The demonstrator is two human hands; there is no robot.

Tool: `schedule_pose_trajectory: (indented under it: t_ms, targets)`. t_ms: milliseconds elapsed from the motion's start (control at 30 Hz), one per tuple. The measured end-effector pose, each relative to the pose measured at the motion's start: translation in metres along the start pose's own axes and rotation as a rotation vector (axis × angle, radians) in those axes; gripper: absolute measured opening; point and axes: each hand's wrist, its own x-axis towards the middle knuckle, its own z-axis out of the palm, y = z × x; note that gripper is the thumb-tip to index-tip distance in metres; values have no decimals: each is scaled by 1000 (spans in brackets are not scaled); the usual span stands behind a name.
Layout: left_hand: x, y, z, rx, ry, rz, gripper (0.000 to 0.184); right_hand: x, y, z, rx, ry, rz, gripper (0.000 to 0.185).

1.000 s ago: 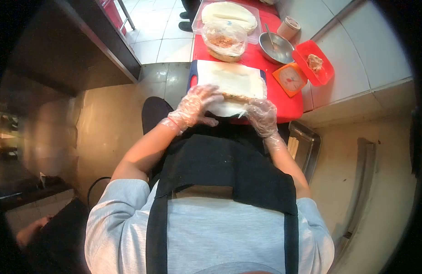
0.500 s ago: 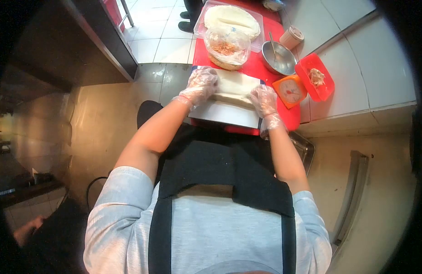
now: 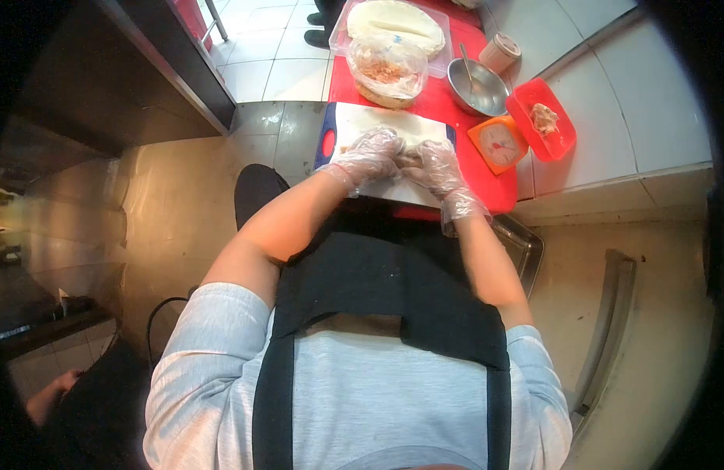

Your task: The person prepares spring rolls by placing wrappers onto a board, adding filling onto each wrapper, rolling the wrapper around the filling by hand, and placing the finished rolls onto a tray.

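Note:
Both of my hands wear clear plastic gloves and press close together on a pale rolled sheet [image 3: 410,157] over the white cutting board with blue ends [image 3: 328,117]. My left hand [image 3: 371,157] curls round the left part of the roll. My right hand [image 3: 436,168] grips its right part, fingers bent. The hands cover most of the roll. Beyond them, the flat part of the pale sheet [image 3: 385,120] lies on the board. Just past the board stands a container of orange-brown filling with a clear bag [image 3: 385,72].
A clear tray [image 3: 340,35] with pale round sheets [image 3: 397,23] stands at the back of the red table [image 3: 499,188]. On the right are a metal bowl [image 3: 478,84] with a spoon, an orange scale [image 3: 498,145], a red container [image 3: 543,119] and a jar [image 3: 500,52]. A person's feet [image 3: 316,30] show beyond.
My hands have moved inward from the sheet's two sides and now nearly meet over the roll. Earlier, the near edge of the sheet was folded away from me over the filling.

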Motion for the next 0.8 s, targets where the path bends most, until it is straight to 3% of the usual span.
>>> schedule_pose_trajectory:
  t_ms: [100,200,300,333,400,433,533,567,800]
  targets:
    - [-3,-1,7,-24,15,-8,39,-2,-4,6,73,-29,102,34]
    - [-10,2,4,21,13,9,37,-4,4,15,85,3,64,36]
    - [-12,0,-19,114,-133,6,38,-8,0,-2,48,-83,46,42]
    - [-15,-1,-36,14,-211,-84,38,-7,-6,-8,17,-112,42,45]
    - [-13,-23,-53,82,-167,-33,39,-1,-18,-15,-29,-162,37,52]
    - [-18,-12,-67,-51,-145,-209,35,7,-15,11,-23,-34,3,57]
    - [-2,-38,-68,196,-34,136,32,30,-32,29,162,-34,-78,56]
    - [1,-30,-73,148,-124,8,32,34,-37,30,132,-76,-57,51]
    - [17,-53,-68,56,-202,-112,33,30,-55,18,291,-227,-35,38]
